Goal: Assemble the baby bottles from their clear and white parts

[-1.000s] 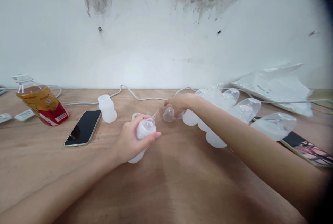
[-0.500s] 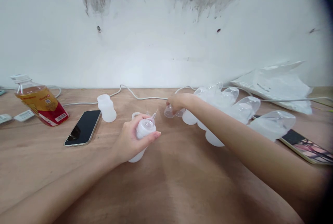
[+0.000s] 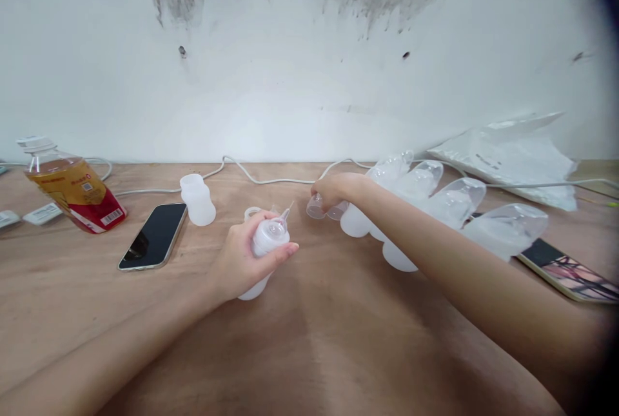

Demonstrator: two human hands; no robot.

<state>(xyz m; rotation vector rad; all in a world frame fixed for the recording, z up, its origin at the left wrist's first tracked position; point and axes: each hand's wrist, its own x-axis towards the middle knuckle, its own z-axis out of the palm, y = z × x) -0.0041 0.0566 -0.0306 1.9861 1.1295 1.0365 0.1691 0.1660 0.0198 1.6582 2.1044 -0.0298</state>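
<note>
My left hand is wrapped round a whitish baby bottle with a clear nipple on top, which leans on the table. A white ring shows just behind that hand. Farther right, my right hand has its fingers bent down onto a small clear cap. Another clear cap lies beside it. Right of this hand, several white bottles with clear domed covers stand close together, partly hidden by my right forearm. The right fingertips are partly out of sight.
A white bottle body stands left of centre, near a phone. A drink bottle leans at the far left. A white cable runs along the wall. At right lie a plastic bag and a flat patterned item.
Almost nothing differs. The view has shifted very slightly, and both hands keep their places, the left on the bottle and the right at the clear cap.
</note>
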